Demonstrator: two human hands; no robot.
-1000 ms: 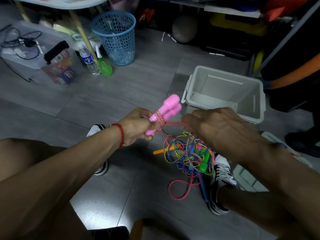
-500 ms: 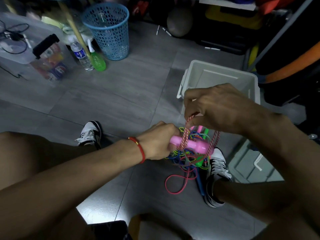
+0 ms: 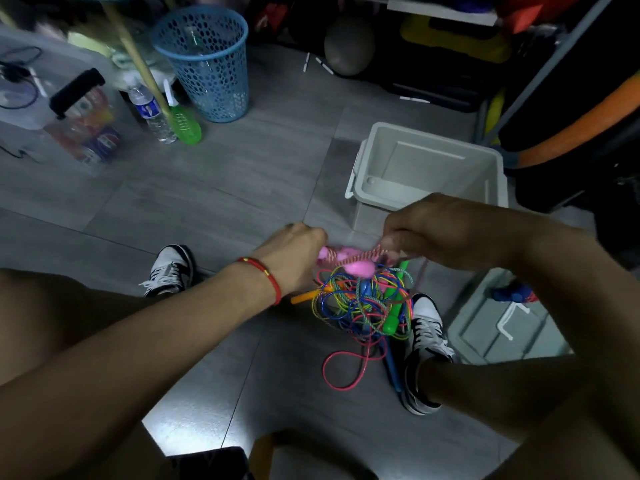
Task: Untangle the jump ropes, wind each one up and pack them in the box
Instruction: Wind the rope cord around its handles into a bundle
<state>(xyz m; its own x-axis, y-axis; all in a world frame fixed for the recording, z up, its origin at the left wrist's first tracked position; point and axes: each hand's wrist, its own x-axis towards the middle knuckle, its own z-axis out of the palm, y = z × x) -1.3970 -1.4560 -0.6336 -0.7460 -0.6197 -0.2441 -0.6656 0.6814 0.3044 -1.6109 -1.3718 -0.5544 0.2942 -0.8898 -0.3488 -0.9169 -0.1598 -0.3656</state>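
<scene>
Left hand (image 3: 294,254) grips pink handles (image 3: 349,263) | right hand (image 3: 446,233) pinches braided cord (image 3: 375,252) above floor tangle (image 3: 363,303) | box (image 3: 429,168) beyond | judged: cord light, limp, snag-prone; hold handles.

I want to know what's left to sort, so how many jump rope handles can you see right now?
4 clearly: pink handles, two together in the left hand; orange handle at the tangle's left edge; green handle at its right. More may be buried.
</scene>
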